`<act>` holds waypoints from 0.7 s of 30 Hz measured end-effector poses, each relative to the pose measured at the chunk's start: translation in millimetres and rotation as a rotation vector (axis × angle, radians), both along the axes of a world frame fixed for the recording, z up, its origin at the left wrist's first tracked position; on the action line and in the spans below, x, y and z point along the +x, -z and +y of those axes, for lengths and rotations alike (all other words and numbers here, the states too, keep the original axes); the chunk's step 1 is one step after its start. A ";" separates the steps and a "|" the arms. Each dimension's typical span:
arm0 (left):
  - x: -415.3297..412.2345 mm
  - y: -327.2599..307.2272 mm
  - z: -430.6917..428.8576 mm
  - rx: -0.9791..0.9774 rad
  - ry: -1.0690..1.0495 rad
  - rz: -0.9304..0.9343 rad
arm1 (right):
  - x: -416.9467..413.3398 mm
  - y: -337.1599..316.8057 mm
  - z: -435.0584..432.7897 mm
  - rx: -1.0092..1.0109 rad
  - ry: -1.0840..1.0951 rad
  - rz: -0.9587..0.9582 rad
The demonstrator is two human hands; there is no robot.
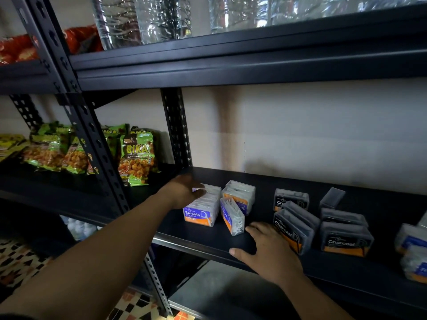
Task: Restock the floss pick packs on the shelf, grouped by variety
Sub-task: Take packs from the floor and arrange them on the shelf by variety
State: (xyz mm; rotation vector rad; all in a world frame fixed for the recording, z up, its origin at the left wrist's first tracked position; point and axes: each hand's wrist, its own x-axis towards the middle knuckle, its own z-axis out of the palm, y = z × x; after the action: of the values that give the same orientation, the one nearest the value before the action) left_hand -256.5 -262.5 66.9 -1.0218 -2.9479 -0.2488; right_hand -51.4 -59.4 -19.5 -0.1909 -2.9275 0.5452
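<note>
Clear "Smooth" floss pick packs with blue and orange labels stand on the black shelf (231, 176). My left hand (182, 191) grips the left row of Smooth packs (203, 211) from the left side and top. Beside that row stand a second Smooth pack (240, 196) and a tilted one (232, 218). My right hand (268, 248) rests flat on the shelf's front, fingers spread, touching the nearest dark "Charcoal" pack (291, 229). More Charcoal packs (344, 236) lie to the right. Blue-labelled packs (413, 252) sit at the far right edge.
Green snack bags (136, 155) fill the neighbouring bay to the left, behind a perforated upright post (97, 144). Plastic-wrapped bottles (161, 17) sit on the shelf above. The shelf's back half behind the packs is bare. A patterned floor (20, 259) shows below.
</note>
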 end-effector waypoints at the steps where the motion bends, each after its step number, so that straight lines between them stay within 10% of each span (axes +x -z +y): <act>1: -2.4 -2.7 1.7 0.004 0.001 0.006 | -0.1 0.5 0.1 0.007 -0.002 0.006; 21: -11.9 -6.0 31.5 -0.092 -0.003 -0.152 | -0.8 2.5 1.0 0.045 -0.005 0.008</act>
State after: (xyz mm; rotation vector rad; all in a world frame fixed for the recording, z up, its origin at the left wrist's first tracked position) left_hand -268.4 -230.9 72.8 -1.0535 -3.1239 -0.2004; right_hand -52.2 -58.5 -22.0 -0.1753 -2.9298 0.4788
